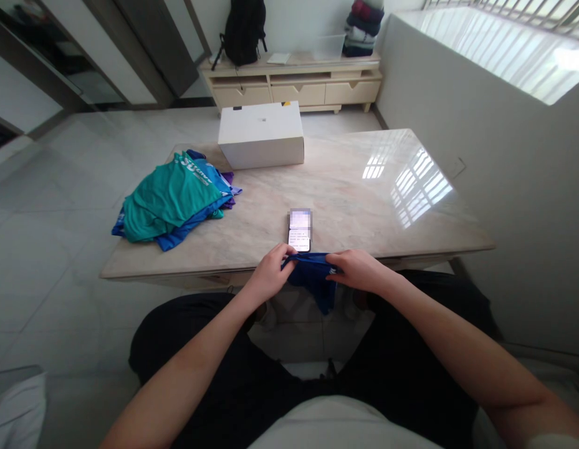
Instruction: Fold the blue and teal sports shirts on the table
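A dark blue piece of cloth [317, 280], perhaps a garment, hangs between my hands at the table's front edge, its lower part drooping below the tabletop. My left hand [272, 272] pinches its left end. The opposite end is gripped by my right hand [357, 269], where a small white mark shows on the fabric. Just beyond the cloth lies a phone [299, 240] with a lit screen, partly blurred out. To the left, a loose pile of clothes has a green shirt [172, 196] with white lettering on top and blue shirts [177, 236] beneath.
A white box [263, 140] stands at the back of the marble-topped table [354, 206]. Behind, a low cabinet [298, 93] carries a black backpack [245, 31] and a stack of folded clothes [363, 28]. My knees are under the table's front edge.
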`<move>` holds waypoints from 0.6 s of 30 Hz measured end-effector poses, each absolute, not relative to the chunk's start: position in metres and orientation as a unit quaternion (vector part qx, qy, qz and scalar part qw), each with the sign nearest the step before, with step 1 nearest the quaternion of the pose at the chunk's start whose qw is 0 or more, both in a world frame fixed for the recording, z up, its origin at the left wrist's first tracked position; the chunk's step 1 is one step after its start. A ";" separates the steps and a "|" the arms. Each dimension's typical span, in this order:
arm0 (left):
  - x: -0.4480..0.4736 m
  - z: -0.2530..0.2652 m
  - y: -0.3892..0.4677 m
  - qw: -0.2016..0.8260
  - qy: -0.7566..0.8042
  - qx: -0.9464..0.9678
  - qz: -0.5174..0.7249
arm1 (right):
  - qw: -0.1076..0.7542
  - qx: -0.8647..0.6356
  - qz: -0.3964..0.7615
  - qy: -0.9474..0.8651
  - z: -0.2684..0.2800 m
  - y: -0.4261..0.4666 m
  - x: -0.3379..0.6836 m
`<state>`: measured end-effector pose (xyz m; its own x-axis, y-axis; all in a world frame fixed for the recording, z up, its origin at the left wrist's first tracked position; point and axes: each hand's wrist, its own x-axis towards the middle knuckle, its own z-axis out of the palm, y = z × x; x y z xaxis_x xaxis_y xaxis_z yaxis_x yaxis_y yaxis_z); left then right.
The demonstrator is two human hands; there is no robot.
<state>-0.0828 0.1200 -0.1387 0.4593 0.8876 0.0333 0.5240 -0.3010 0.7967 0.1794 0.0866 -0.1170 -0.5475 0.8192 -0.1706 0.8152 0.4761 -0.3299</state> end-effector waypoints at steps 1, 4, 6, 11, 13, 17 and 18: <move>-0.081 -0.140 0.119 0.389 0.467 0.753 0.254 | 0.011 -0.476 0.196 -0.857 -0.117 0.087 0.180; -0.076 -0.143 0.114 0.399 0.489 0.730 0.262 | 0.027 -0.477 0.219 -0.851 -0.115 0.087 0.183; -0.073 -0.142 0.111 0.384 0.493 0.738 0.256 | 0.040 -0.476 0.241 -0.845 -0.113 0.087 0.186; -0.073 -0.135 0.104 0.343 0.443 0.794 0.236 | 0.087 -0.471 0.367 -0.797 -0.107 0.088 0.203; -0.077 -0.132 0.100 0.350 0.389 0.815 0.246 | 0.114 -0.463 0.421 -0.772 -0.105 0.088 0.212; -0.080 -0.133 0.095 0.405 0.312 0.825 0.242 | 0.168 -0.450 0.503 -0.719 -0.104 0.089 0.224; -0.080 -0.135 0.095 0.426 0.319 0.814 0.233 | 0.186 -0.444 0.523 -0.703 -0.104 0.089 0.225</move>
<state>-0.0798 0.0950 -0.1347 0.6880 0.7176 0.1083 0.3205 -0.4343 0.8419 0.2252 0.0889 -0.1040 -0.5354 0.8198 -0.2032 0.4294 0.0571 -0.9013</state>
